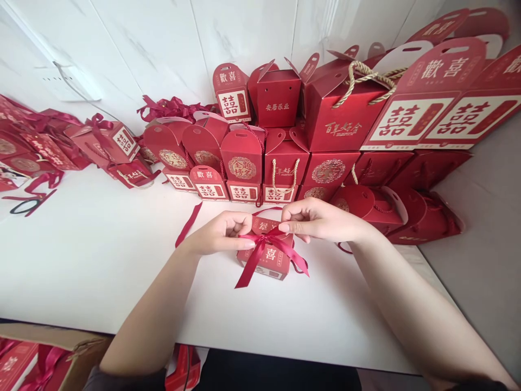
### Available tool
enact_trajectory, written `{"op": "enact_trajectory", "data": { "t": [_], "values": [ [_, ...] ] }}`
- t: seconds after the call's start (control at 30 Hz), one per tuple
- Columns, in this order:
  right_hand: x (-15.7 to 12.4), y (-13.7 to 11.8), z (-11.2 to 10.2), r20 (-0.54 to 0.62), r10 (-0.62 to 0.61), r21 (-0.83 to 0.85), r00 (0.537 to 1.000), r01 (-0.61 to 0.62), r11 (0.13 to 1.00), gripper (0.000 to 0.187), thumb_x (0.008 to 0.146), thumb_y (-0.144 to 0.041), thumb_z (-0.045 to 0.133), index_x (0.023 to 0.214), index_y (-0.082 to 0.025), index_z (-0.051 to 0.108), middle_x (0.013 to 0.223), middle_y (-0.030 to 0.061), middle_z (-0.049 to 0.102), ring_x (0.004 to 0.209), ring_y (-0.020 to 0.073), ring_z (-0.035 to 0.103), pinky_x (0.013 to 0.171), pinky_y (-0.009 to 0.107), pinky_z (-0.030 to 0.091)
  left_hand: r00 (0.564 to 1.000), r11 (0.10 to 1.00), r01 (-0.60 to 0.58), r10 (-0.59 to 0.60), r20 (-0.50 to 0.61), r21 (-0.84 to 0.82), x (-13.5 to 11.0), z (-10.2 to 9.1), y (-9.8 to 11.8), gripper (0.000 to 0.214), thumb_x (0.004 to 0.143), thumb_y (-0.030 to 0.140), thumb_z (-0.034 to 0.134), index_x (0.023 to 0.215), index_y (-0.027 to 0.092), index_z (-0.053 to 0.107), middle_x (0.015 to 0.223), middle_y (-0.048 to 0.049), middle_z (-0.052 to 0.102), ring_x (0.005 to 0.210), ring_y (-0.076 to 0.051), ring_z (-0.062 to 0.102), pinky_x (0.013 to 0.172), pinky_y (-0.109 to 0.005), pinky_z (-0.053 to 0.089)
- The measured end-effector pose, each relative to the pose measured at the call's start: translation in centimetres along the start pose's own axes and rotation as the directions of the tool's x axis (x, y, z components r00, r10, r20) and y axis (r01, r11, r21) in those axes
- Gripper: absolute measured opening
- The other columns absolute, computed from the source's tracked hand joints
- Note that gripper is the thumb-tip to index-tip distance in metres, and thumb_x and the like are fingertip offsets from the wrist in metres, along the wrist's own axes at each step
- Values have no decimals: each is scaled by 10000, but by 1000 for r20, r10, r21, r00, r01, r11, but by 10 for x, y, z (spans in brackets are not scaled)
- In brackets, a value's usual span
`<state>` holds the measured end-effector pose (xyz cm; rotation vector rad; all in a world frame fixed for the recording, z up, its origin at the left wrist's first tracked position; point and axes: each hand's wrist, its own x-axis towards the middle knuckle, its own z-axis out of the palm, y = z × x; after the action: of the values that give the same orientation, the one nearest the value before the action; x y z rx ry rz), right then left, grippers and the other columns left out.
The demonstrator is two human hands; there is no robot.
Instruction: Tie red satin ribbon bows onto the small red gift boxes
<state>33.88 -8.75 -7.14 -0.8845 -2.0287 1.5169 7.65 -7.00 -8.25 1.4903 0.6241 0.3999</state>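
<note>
A small red gift box (pixel 268 259) with white characters stands on the white table (pixel 101 260) in front of me. A dark red ribbon (pixel 260 251) is tied in a bow on its top, its tails hanging down the front. My left hand (pixel 220 232) pinches the left loop of the bow. My right hand (pixel 317 220) pinches the right loop, fingers closed on the ribbon. Both hands sit just above the box.
Several red gift boxes (pixel 337 117) are stacked along the wall behind. A loose ribbon strip (pixel 188 224) lies left of the hands. More ribboned boxes (pixel 109 144) and scissors (pixel 25 205) lie at the far left. A cardboard carton (pixel 49 353) stands below the table edge.
</note>
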Motion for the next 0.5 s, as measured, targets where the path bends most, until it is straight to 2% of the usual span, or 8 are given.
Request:
{"op": "enact_trajectory", "data": {
  "t": [0.07,0.2,0.37,0.5],
  "values": [
    [0,0,0,20,11,15,1000,-11,1000,298,914,-405,599,756,-152,604,621,-40,527,522,70,471,519,214,373,999,999,31,-31,14,-11,1,-1,0,327,787,240,714,683,169,412,620,57,472,530,-54,445,518,-186,346],
    [0,3,-2,56,42,-15,998,-41,999,347,907,-457,594,744,-152,622,577,-36,540,510,85,492,518,226,374,986,992,120,-124,113,43,1,-6,1,201,823,318,689,757,145,611,676,-22,641,584,-107,571,565,-227,425],
    [2,9,-5,65,40,-26,997,-38,999,388,910,-472,587,694,-151,608,574,-32,557,529,86,503,525,222,373,991,967,122,-130,25,225,2,-13,1,321,838,374,672,621,137,668,618,-29,644,579,-99,557,590,-219,427],
    [2,13,-7,108,106,-17,988,-105,994,407,904,-513,580,721,-150,604,555,-35,547,486,78,476,448,206,335,984,952,162,-174,24,261,3,-17,0,319,839,383,668,629,142,679,619,-17,638,566,-83,522,577,-209,398]
  ]
}}
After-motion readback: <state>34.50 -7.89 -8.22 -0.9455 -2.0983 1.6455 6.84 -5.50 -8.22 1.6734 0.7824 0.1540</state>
